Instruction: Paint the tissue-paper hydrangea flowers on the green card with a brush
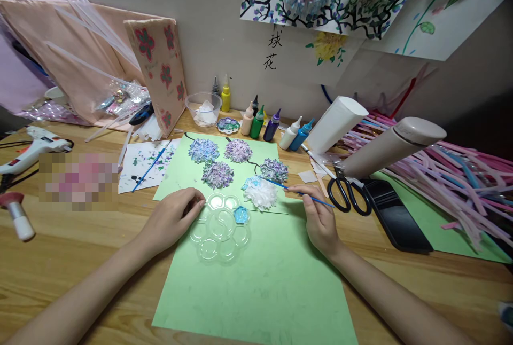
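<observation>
In my right hand (318, 219) I hold a thin blue paintbrush (310, 196), its tip at a fluffy white flower (262, 195) with light blue paint at its upper left. My left hand (174, 214) lies with curled fingers at the left edge of a clear flower-shaped palette (219, 223); whether it grips the rim is hidden. One palette well holds light blue paint (241, 215). Behind, a blue flower (203, 150) and several purplish ones (217, 174) lie on a green sheet (186, 166), with dark stems. A second green sheet (256, 297) lies under the palette.
Paint bottles (257, 125) stand along the wall beside a clear tub (203, 110). To the right are black-handled scissors (348, 195), a phone (396, 217), a tilted flask (395, 147) and pipe cleaners (449, 174). A glue gun (34, 147) and a brush (18, 217) lie left.
</observation>
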